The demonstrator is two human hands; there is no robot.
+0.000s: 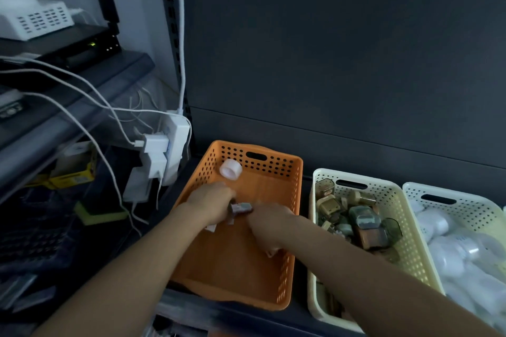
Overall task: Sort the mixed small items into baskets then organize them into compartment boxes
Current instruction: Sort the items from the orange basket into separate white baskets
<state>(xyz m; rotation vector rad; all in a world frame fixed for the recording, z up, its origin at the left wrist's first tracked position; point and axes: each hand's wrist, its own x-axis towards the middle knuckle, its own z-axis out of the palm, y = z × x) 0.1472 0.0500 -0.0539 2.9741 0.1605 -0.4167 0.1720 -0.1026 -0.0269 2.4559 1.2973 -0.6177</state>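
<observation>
An orange basket (276, 165): perforated plastic, rectangular, slot handle in the far wall, smooth floor mostly bare. Inside, near its far-left corner, a roll of clear tape (230, 169), short, round, translucent white. Mid-basket, a small grey block (241, 208), boxy, dull, blurred.

Just right of the orange basket, a cream basket (388, 189) with the same holed walls, heaped with small boxy cases (367, 224), translucent green and brown, round-cornered, jumbled at all angles. Further right again, a white basket (471, 206), filled with smooth white rounded pieces (451, 249), glossy; kind unclear.

The left hand (210, 200) inside the orange basket, left of centre, fingers curled and clenched round one end of the grey block; a pale scrap (211, 228) showing under the palm. The right hand (269, 223) also inside, right of centre, knuckles up against the block's other end, fingers curled downward and hidden; something white (272, 252) peeking out beneath, grasped or merely lying under, impossible to tell. Both forearms bare, reaching in over the near rim.

Left of the orange basket, a white power strip (179, 134) upright against a dark slotted post (169, 22), white chargers plugged in, thin white cables (137, 110) trailing off toward a dark shelf (131, 63). Behind the orange basket, a flat, matte dark wall (342, 49).
</observation>
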